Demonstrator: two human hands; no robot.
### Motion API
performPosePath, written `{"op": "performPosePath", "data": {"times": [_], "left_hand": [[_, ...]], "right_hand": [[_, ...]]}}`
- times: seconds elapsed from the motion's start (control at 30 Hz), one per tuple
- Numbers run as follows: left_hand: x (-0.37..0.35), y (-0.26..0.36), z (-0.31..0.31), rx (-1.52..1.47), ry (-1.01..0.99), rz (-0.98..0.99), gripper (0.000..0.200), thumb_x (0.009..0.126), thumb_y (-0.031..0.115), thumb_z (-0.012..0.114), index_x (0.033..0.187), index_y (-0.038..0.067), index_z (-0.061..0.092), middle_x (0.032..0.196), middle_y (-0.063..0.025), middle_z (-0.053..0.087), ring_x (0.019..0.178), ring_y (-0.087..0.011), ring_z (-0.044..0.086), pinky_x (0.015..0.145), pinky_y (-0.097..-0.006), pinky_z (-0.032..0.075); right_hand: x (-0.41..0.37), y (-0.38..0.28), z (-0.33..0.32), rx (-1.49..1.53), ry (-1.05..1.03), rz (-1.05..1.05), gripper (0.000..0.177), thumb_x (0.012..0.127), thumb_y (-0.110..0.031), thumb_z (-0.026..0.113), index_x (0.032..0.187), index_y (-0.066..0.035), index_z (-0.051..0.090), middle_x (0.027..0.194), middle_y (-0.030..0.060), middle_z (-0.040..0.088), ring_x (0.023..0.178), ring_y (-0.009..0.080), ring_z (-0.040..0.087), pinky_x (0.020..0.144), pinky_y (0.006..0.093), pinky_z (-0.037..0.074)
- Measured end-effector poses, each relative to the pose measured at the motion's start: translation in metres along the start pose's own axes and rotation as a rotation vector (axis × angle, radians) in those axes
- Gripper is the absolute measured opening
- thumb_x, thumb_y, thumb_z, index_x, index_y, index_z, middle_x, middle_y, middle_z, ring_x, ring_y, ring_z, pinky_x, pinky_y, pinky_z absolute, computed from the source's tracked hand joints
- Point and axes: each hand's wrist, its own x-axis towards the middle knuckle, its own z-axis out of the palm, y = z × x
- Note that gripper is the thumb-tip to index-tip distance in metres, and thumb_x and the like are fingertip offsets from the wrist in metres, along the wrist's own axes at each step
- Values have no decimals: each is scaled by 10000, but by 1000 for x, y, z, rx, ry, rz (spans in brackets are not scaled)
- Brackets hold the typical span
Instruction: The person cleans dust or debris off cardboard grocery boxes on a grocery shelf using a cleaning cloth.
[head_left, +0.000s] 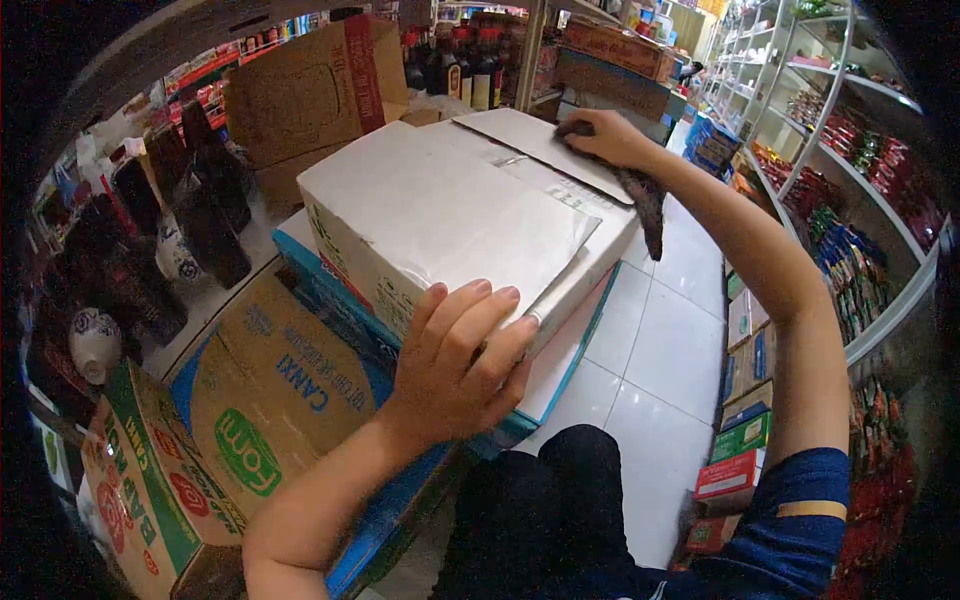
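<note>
A white cardboard box (440, 200) lies on top of a blue-edged box (570, 365), its top flaps folded over. My left hand (465, 350) rests against the near corner of the white box, fingers spread over the edge. At the far right edge of that box, my right hand (605, 140) is closed on a dark cloth (645, 205), which hangs down over the box's side.
A brown Fomi carton (270, 390) and another printed carton (150, 480) stand at the lower left. Dark bottles (470, 75) are behind the box. Shelves of packets (860, 180) line the right, beside a white tiled floor (640, 320).
</note>
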Motion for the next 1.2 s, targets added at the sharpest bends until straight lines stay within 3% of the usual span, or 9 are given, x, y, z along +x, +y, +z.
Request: {"op": "performPosePath", "data": {"times": [0.2, 0.3, 0.4, 0.43, 0.53, 0.73, 0.8, 0.93, 1.2], "left_hand": [[0, -1, 0, 3, 17, -5, 405, 702, 177, 561, 1081, 145, 421, 1087, -74, 445, 1038, -238, 427, 964, -407, 245], [0, -2, 1, 0, 11, -4, 412, 693, 172, 567, 1078, 142, 423, 1085, -77, 446, 1036, -245, 427, 960, -412, 248], [0, -1, 1, -21, 12, 7, 416, 687, 166, 571, 1075, 137, 425, 1082, -83, 447, 1032, -256, 427, 957, -422, 246], [1, -1, 1, -21, 32, 7, 415, 685, 163, 572, 1073, 134, 426, 1080, -87, 447, 1030, -261, 427, 955, -427, 244], [2, -1, 0, -21, 29, 9, 413, 684, 159, 572, 1069, 126, 427, 1080, -95, 449, 1025, -268, 429, 953, -433, 242], [1, -1, 0, -6, 18, 12, 413, 681, 177, 579, 1059, 112, 427, 1089, -106, 450, 1023, -279, 434, 951, -433, 242], [-2, -5, 0, 42, -20, 46, 422, 741, 307, 539, 1069, 94, 380, 1097, -130, 437, 1020, -312, 422, 921, -476, 250], [-1, -4, 0, 49, -17, 45, 416, 735, 276, 546, 1069, 91, 380, 1098, -134, 434, 1023, -312, 418, 921, -478, 248], [0, -3, -3, 38, -62, 26, 442, 715, 252, 573, 1074, 86, 376, 1104, -135, 429, 1029, -316, 416, 919, -480, 251]], "right_hand": [[-37, -26, -19, 41, -23, 107, 312, 712, -248, 581, 927, -23, 563, 827, 192, 588, 786, 310, 571, 725, 355, 433], [-60, -65, -22, 95, 67, -137, 220, 741, -145, 569, 905, 2, 561, 840, 132, 586, 756, 180, 546, 732, 284, 421], [-58, -32, -21, 140, 62, 7, 208, 741, -148, 566, 880, 8, 567, 837, 135, 587, 748, 194, 549, 717, 285, 422], [-60, -24, -22, 58, 134, 51, 285, 707, -258, 575, 855, -15, 592, 817, 195, 583, 751, 320, 570, 702, 358, 442], [-65, -12, -22, -138, 182, 174, 262, 711, -210, 576, 863, 3, 588, 743, 176, 586, 655, 259, 567, 642, 309, 442], [-105, -54, -5, 127, 565, 52, 156, 701, -135, 571, 781, -1, 570, 748, 161, 580, 706, 290, 572, 631, 324, 439], [-115, -35, 19, 165, 887, -39, 166, 745, -121, 544, 836, 17, 529, 738, 112, 563, 677, 183, 550, 637, 280, 429], [-129, -40, 75, 339, 1170, 210, 171, 747, -90, 516, 893, -21, 462, 766, 131, 489, 676, 258, 502, 627, 326, 409], [-147, -46, 76, 386, 971, 149, 169, 737, -110, 528, 867, -22, 464, 760, 110, 499, 671, 213, 494, 625, 297, 409]]}}
